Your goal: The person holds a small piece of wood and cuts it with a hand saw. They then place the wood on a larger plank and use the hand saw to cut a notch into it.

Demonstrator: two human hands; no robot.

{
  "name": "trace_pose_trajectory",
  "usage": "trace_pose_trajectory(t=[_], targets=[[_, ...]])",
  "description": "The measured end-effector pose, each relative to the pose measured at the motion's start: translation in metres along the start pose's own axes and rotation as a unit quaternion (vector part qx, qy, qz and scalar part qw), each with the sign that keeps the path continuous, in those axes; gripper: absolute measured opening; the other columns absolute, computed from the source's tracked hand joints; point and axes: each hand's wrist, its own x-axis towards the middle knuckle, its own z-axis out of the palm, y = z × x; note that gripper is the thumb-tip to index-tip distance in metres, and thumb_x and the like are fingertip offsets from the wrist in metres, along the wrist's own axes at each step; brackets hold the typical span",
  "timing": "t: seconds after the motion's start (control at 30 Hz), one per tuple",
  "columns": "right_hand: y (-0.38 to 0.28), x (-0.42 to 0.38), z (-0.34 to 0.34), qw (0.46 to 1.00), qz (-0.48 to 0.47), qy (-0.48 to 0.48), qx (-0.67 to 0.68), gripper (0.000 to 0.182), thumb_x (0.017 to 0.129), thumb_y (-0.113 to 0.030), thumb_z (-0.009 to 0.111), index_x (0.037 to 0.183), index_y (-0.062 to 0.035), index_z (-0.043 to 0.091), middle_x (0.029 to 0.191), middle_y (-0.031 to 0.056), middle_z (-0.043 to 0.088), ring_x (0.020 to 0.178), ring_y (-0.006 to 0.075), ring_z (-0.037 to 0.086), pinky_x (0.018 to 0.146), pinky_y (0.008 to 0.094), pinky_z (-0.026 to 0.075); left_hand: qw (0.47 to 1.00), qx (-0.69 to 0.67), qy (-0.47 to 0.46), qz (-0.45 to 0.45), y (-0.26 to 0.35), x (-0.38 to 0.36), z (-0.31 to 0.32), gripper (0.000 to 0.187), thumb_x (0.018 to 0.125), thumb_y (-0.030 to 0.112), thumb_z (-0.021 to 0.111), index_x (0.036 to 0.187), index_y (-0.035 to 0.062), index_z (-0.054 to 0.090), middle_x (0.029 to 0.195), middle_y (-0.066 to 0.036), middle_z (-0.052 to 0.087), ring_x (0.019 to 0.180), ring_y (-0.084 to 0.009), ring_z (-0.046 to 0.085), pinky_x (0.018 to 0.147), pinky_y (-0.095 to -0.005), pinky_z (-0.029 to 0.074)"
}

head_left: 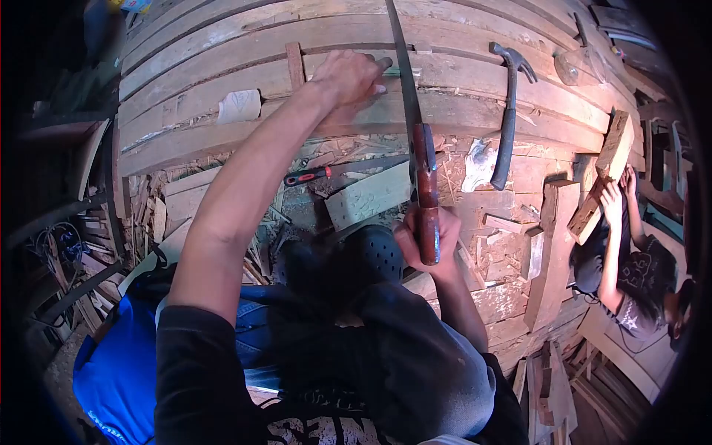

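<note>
My right hand (437, 230) grips the wooden handle of a handsaw (406, 81), low and near my knees. The long dark blade runs away from me, across the edge of the slatted wooden bench (274, 78). On the bench, just left of the blade, my left hand (348, 76) is closed around a short wooden piece (383, 64); its end sticks out beside the fingers, and the rest is hidden. A thin greenish strip shows between that hand and the saw. To the right, a claw hammer (509, 111) with a dark handle lies over the bench's near edge.
A wood block (295, 65) and a pale scrap (239, 106) lie on the bench. Below are a red-and-black handled tool (308, 176), a board (371, 196), offcuts and shavings. At right, another person (630, 274) has both hands at a timber (614, 144); a thick beam (552, 252) stands nearby.
</note>
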Motion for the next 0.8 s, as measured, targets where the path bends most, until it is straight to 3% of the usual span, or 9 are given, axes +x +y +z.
trace_pose_trajectory(t=[0.1, 0.47, 0.53, 0.63, 0.73, 0.8], targets=[[-0.004, 0.003, 0.001, 1.0, -0.006, -0.004, 0.023, 0.029, 0.061, -0.001, 0.064, 0.053, -0.0089, 0.038, 0.047, 0.0015, 0.036, 0.039, 0.0145, 0.036, 0.042, 0.026, 0.033, 0.999, 0.003, 0.046, -0.001, 0.002, -0.002, 0.013, 0.037, 0.086, 0.033, 0.06, 0.114, 0.0098, 0.054, 0.09, -0.014, 0.064, 0.081, -0.0361, 0.064, 0.071, -0.0465, 0.051], [-0.004, -0.003, -0.005, 1.0, -0.016, -0.02, 0.015, 0.028, 0.062, -0.002, 0.065, 0.054, -0.0088, 0.039, 0.047, 0.0011, 0.036, 0.039, 0.0122, 0.035, 0.041, 0.0256, 0.034, 0.997, -0.001, 0.076, 0.003, 0.006, -0.005, 0.014, 0.035, 0.086, 0.034, 0.061, 0.11, 0.009, 0.054, 0.087, -0.014, 0.065, 0.078, -0.0356, 0.065, 0.067, -0.0467, 0.051], [-0.009, 0.0, -0.004, 1.0, -0.005, -0.01, 0.007, 0.028, 0.062, -0.001, 0.064, 0.054, -0.0089, 0.039, 0.046, 0.0004, 0.036, 0.039, 0.0112, 0.035, 0.041, 0.0254, 0.034, 0.999, -0.012, 0.037, -0.011, 0.005, -0.004, 0.012, 0.036, 0.086, 0.033, 0.061, 0.111, 0.008, 0.053, 0.088, -0.016, 0.065, 0.081, -0.036, 0.064, 0.069, -0.0471, 0.05], [-0.013, 0.003, -0.002, 0.999, 0.031, 0.013, 0.028, 0.028, 0.062, 0.001, 0.064, 0.055, -0.0087, 0.039, 0.047, -0.0003, 0.037, 0.04, 0.0107, 0.036, 0.042, 0.0251, 0.034, 0.998, -0.009, 0.053, -0.015, 0.005, -0.004, 0.008, 0.035, 0.086, 0.031, 0.061, 0.11, 0.0073, 0.053, 0.089, -0.016, 0.065, 0.084, -0.0363, 0.064, 0.072, -0.0467, 0.05], [-0.007, -0.013, -0.007, 1.0, 0.005, 0.004, -0.022, 0.031, 0.068, 0.008, 0.061, 0.054, -0.0083, 0.039, 0.051, -0.0023, 0.038, 0.046, 0.0065, 0.037, 0.043, 0.0236, 0.03, 0.999, -0.023, -0.007, -0.04, 0.011, -0.005, 0.006, 0.034, 0.087, 0.029, 0.061, 0.111, 0.007, 0.052, 0.092, -0.017, 0.064, 0.088, -0.0363, 0.064, 0.076, -0.0458, 0.05], [-0.003, -0.017, -0.004, 1.0, -0.001, 0.012, -0.019, 0.03, 0.068, 0.008, 0.061, 0.055, -0.0081, 0.039, 0.052, -0.0022, 0.038, 0.047, 0.0066, 0.038, 0.043, 0.0238, 0.031, 0.999, -0.02, 0.016, -0.034, 0.012, -0.006, 0.009, 0.033, 0.087, 0.028, 0.06, 0.111, 0.0069, 0.052, 0.094, -0.017, 0.064, 0.088, -0.0364, 0.064, 0.076, -0.0459, 0.05]])
